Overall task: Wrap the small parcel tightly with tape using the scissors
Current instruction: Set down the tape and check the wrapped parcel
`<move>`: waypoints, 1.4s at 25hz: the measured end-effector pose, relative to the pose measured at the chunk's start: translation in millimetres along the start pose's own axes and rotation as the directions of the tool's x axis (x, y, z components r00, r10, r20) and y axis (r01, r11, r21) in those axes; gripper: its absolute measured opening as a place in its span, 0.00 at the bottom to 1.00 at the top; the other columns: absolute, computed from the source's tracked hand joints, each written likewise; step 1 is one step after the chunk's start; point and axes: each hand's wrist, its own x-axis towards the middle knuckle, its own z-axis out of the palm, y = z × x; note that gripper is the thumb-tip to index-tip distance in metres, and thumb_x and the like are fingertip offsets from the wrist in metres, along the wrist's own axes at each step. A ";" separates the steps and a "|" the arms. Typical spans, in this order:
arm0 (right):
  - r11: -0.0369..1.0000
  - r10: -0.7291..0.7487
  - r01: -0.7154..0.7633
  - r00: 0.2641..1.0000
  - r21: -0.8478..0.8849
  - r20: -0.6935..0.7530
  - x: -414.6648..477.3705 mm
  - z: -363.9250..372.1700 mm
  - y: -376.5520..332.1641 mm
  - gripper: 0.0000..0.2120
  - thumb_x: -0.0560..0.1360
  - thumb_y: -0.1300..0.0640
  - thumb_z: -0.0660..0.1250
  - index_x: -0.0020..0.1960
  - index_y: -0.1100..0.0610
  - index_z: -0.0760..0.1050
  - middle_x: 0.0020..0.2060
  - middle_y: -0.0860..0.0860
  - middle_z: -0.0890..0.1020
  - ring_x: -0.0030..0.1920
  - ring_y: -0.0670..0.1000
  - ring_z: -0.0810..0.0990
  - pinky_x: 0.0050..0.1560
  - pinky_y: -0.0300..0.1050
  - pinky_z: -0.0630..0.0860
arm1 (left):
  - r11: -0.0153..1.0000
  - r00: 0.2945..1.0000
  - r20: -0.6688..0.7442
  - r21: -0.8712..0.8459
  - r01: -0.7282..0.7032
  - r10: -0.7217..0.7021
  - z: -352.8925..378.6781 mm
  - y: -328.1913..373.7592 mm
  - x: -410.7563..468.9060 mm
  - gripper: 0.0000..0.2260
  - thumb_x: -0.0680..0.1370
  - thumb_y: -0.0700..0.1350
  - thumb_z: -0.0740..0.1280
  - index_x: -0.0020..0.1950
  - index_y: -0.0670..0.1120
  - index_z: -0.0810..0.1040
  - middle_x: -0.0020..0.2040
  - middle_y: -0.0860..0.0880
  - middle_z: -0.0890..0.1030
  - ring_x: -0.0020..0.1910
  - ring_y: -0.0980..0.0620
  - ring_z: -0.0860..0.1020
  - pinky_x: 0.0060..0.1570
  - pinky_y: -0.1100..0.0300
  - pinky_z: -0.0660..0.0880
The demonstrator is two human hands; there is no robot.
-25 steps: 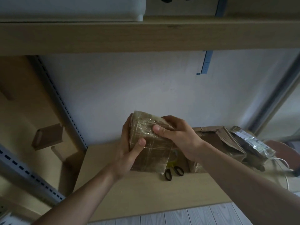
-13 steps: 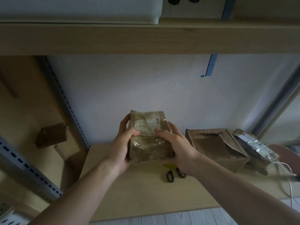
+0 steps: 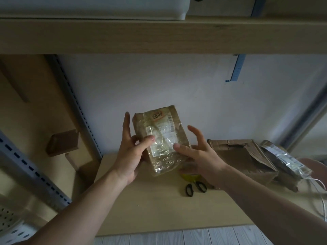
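I hold a small brown parcel (image 3: 161, 138) above the wooden shelf, its labelled face toward me under shiny clear tape. My left hand (image 3: 130, 152) grips its left edge, thumb pressed on the front. My right hand (image 3: 196, 154) supports the lower right edge with the thumb on the front and the fingers spread. Black-handled scissors (image 3: 195, 188) lie on the shelf (image 3: 150, 209) below my right wrist. A yellow tape roll (image 3: 189, 176) peeks out just behind them, mostly hidden by my hand.
An opened cardboard box (image 3: 242, 160) and a taped package (image 3: 284, 158) sit at the right, with white cables (image 3: 318, 184) beyond. A small brown box (image 3: 62, 143) rests on the left shelf. An upper shelf board (image 3: 159, 36) hangs overhead.
The parcel has been turned so its long labelled face tilts upright toward me. My right hand's fingers have come off its top and spread apart at the lower right.
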 end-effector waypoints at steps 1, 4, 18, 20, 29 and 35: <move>0.999 0.034 -0.034 0.999 -0.032 0.020 -0.7 -3.6 0.4 0.38 0.69 0.54 0.78 0.70 0.34 0.62 0.54 0.56 0.85 0.53 0.59 0.85 0.55 0.62 0.81 | 1.000 1.000 -0.009 0.010 0.000 0.000 -3.3 0.2 0.7 0.44 0.69 0.41 0.76 0.72 0.73 0.59 0.61 0.45 0.82 0.59 0.42 0.82 0.53 0.39 0.80; 0.991 -0.002 0.010 0.998 -0.133 0.058 -2.5 -6.0 1.7 0.30 0.75 0.59 0.73 0.70 0.39 0.66 0.54 0.56 0.84 0.54 0.56 0.84 0.57 0.56 0.80 | 0.999 0.999 -0.008 0.028 0.034 -0.034 -9.9 0.4 1.4 0.45 0.68 0.41 0.77 0.73 0.70 0.56 0.61 0.46 0.83 0.60 0.43 0.81 0.57 0.40 0.78; 0.900 -0.322 0.277 0.943 -0.336 -0.085 3.7 -3.0 26.4 0.32 0.80 0.71 0.58 0.74 0.41 0.68 0.66 0.39 0.78 0.55 0.53 0.84 0.55 0.68 0.79 | 0.917 0.999 0.013 0.396 -0.049 0.048 -21.9 -22.6 -8.6 0.22 0.85 0.43 0.57 0.77 0.60 0.63 0.64 0.53 0.79 0.60 0.59 0.80 0.51 0.68 0.78; 0.884 -0.342 0.283 0.934 -0.372 -0.103 4.9 -2.6 28.1 0.30 0.80 0.69 0.61 0.75 0.41 0.67 0.67 0.39 0.77 0.57 0.48 0.84 0.56 0.61 0.81 | 0.902 0.997 -0.001 0.427 -0.067 0.075 -22.1 -21.6 -9.3 0.23 0.85 0.45 0.57 0.77 0.63 0.60 0.64 0.57 0.77 0.60 0.61 0.79 0.51 0.69 0.77; 0.877 -0.151 0.013 0.956 -0.480 -0.251 29.1 -9.3 60.0 0.16 0.79 0.57 0.68 0.66 0.50 0.75 0.59 0.42 0.81 0.47 0.39 0.81 0.47 0.42 0.82 | 0.811 0.986 -0.166 0.573 0.118 -0.026 -21.2 -58.5 8.2 0.09 0.83 0.46 0.63 0.62 0.50 0.77 0.52 0.55 0.82 0.52 0.55 0.80 0.53 0.63 0.76; 0.829 0.046 -0.164 0.973 -0.534 -0.227 59.4 -17.9 122.5 0.19 0.75 0.57 0.67 0.65 0.48 0.78 0.59 0.46 0.82 0.51 0.49 0.83 0.45 0.51 0.85 | 0.681 0.923 -0.268 0.623 0.385 -0.276 -40.4 -129.4 24.6 0.08 0.81 0.50 0.62 0.48 0.57 0.81 0.45 0.46 0.86 0.46 0.41 0.84 0.44 0.49 0.80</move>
